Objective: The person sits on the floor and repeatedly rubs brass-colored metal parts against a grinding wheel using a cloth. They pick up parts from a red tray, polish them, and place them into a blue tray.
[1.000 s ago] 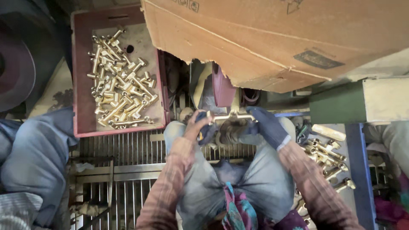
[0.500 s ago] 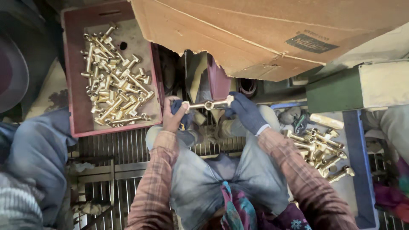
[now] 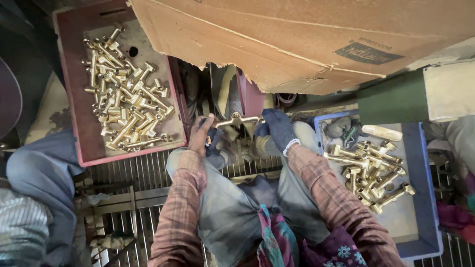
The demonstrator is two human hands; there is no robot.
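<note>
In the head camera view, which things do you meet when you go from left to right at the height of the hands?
Red tray of brass parts → left hand → brass fitting held between both hands → gloved right hand → blue tray with more brass parts.

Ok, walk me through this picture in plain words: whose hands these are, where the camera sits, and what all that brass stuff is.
The camera sits on a seated person's head and looks straight down, so the checked sleeves belong to the wearer. The left hand is bare and the right hand wears a dark glove; together they hold one brass fitting level between them, one end each. A red tray on the left holds a heap of similar brass pieces, and a blue tray on the right holds more. A torn cardboard sheet hangs over the top. Metal floor grating lies below.
</note>
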